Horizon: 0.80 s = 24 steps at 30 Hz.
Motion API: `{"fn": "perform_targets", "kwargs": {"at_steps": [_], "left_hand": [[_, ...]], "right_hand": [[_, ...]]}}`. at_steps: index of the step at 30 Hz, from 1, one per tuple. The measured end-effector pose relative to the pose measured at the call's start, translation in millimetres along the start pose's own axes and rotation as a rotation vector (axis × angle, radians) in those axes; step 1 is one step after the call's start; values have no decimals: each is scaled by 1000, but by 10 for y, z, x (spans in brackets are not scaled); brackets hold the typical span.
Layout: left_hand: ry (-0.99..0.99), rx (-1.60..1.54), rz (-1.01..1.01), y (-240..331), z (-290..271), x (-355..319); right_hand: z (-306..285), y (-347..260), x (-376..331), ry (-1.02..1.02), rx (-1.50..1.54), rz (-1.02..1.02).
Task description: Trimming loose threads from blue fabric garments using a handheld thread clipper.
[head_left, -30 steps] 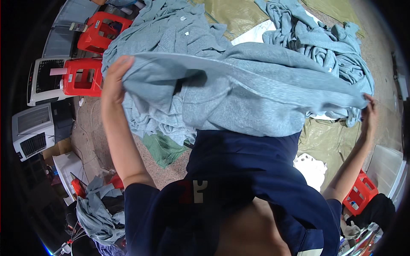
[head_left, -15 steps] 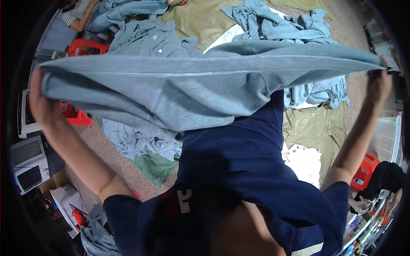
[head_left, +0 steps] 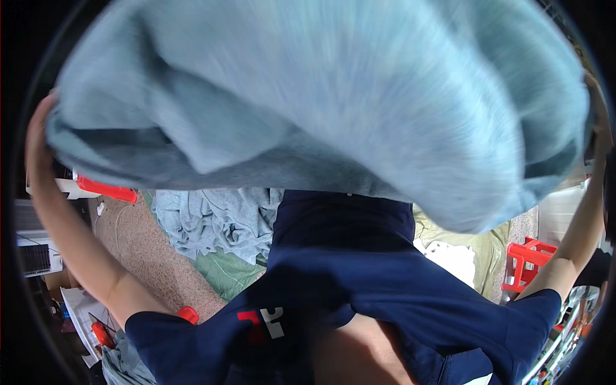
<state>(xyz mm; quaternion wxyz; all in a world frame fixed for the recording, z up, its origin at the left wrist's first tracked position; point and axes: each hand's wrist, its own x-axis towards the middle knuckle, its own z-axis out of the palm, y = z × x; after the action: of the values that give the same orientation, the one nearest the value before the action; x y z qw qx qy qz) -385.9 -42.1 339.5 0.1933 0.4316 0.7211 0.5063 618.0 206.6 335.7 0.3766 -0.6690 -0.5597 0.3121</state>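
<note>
A light blue cloth garment, soft and heavily folded, is stretched between my hands and fills the upper half of the view, blurred by motion. At its left end my left hand grips the edge, the fingers partly behind the cloth. My right hand holds the opposite end near the right rim, its fingertips hidden by the fabric. Both arms are spread wide and raised. Under the garment, to the left, lies a heap of similar light blue clothes.
A green cloth lies under the heap on the speckled floor. At right are a white piece with dark spots, an olive sheet and a red plastic stool. Another red stool is partly covered at left.
Both hands have lifted and spread the garment, which now billows much closer to the head and covers the far piles that showed before.
</note>
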Motion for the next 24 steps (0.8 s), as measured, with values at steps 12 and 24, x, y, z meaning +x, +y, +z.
{"fn": "perform_targets", "kwargs": {"at_steps": [12,24], "left_hand": [[-794,-146,-100,-530,3283,-955],[-1075,-327,-198,-744,4155,-1847]], "right_hand": [[3050,291,-1374,-851,120,-77],[4471,553,-1898,-766,185,-619]]}}
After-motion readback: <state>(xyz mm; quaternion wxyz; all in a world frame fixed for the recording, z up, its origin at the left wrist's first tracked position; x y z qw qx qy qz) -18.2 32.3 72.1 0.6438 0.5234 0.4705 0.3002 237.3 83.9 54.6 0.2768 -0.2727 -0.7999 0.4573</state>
